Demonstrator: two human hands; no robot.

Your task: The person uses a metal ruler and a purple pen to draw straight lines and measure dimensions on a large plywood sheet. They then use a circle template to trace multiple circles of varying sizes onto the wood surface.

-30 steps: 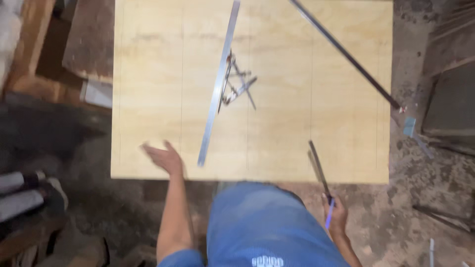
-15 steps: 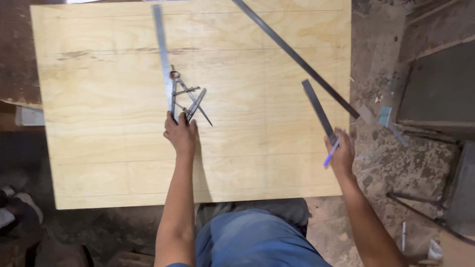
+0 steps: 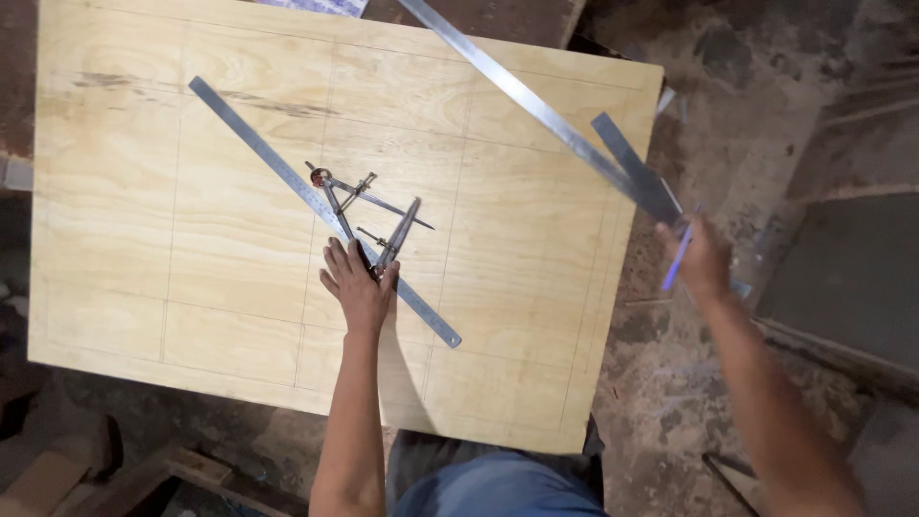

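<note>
A pale plywood sheet (image 3: 191,239) with thin pencil grid lines lies under me. On it a long steel ruler (image 3: 258,153) runs diagonally, with two metal dividers (image 3: 369,206) lying across its middle. My left hand (image 3: 356,285) rests flat on the ruler and the lower ends of the dividers, fingers spread. My right hand (image 3: 704,258) is off the sheet's right edge, closed on a short steel ruler (image 3: 632,168) and a blue pen (image 3: 678,258). A second long steel ruler (image 3: 517,91) crosses the sheet's upper right corner.
Dirty workshop floor (image 3: 699,383) surrounds the sheet. Dark flat panels (image 3: 852,278) lie to the right. Timber blocks (image 3: 57,460) sit at the lower left, and my blue-trousered legs (image 3: 498,483) stand at the sheet's near edge.
My left hand went from the sheet's near edge to the dividers and ruler. My right hand carried the short ruler and pen up past the right edge. My view shifted.
</note>
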